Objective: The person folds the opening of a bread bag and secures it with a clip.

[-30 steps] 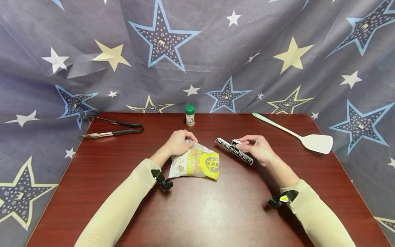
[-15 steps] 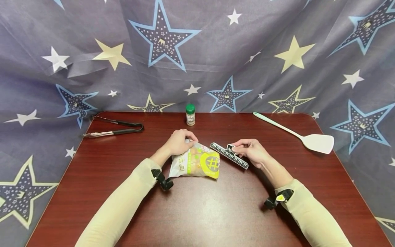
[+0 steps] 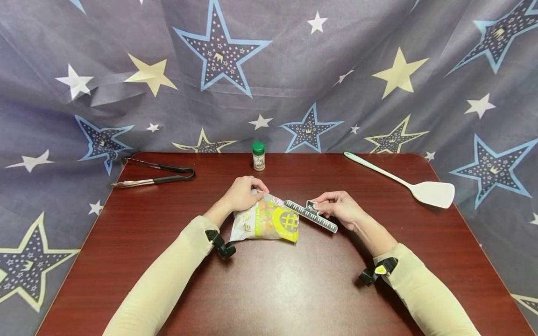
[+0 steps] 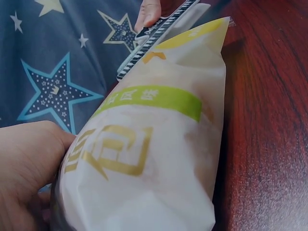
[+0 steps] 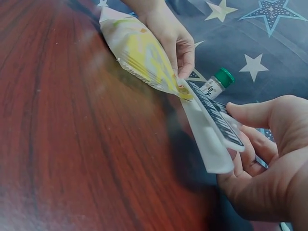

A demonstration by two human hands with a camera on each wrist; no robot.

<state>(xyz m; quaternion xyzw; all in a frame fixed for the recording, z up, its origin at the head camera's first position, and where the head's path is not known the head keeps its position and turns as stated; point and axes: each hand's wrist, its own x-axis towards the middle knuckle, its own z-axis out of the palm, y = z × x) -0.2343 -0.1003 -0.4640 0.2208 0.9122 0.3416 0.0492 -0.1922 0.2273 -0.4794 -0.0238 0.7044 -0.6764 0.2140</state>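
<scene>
A food bag [image 3: 265, 224] of white, yellow and green printed plastic lies at the middle of the table. My left hand [image 3: 244, 193] pinches its far upper edge between thumb and fingers. From the right, my right hand [image 3: 341, 210] squeezes the grip of a bag clip [image 3: 313, 217] with a black-and-white piano-key pattern. In the right wrist view the two long bars of the clip [image 5: 204, 130] are spread apart, and the bag's yellow corner [image 5: 185, 92] reaches in at their far end. The left wrist view shows the clip [image 4: 154, 38] along the bag's far side.
Black-handled tongs [image 3: 168, 175] lie at the back left. A small green-capped seasoning bottle [image 3: 258, 156] stands near the back edge. At the back right lies a white spatula [image 3: 433, 193] with a pale green handle. A star-patterned curtain [image 3: 269, 70] hangs right behind the table [image 3: 252, 298].
My right hand has moved left with the clip, from apart from the bag to overlapping its right upper edge. The left hand and the bag have stayed in place.
</scene>
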